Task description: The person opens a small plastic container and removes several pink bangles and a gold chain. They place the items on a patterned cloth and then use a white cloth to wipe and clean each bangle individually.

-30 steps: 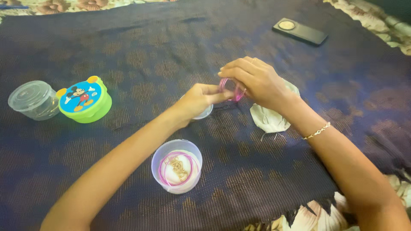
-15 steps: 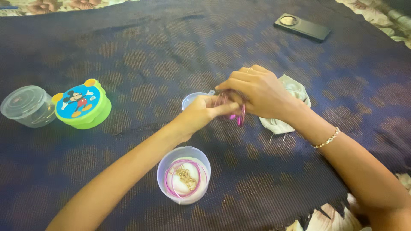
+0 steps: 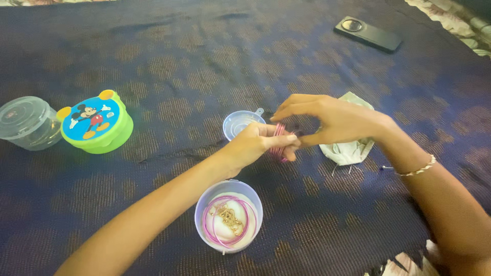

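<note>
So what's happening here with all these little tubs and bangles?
A person sits over a dark cloth. The left hand grips a small stack of pink bangles, and the right hand pinches at them from the other side. Just below stands an open clear tub holding more pink bangles and a gold chain. Its lid lies behind the hands. A green box, a closed clear tub, a pale pouch and a phone lie around.

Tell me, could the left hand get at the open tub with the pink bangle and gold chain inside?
Probably yes. The open tub sits just below the left hand with bare cloth between them and no lid on it. But that hand's grip is shut on the pink bangles, so it isn't free.
</note>
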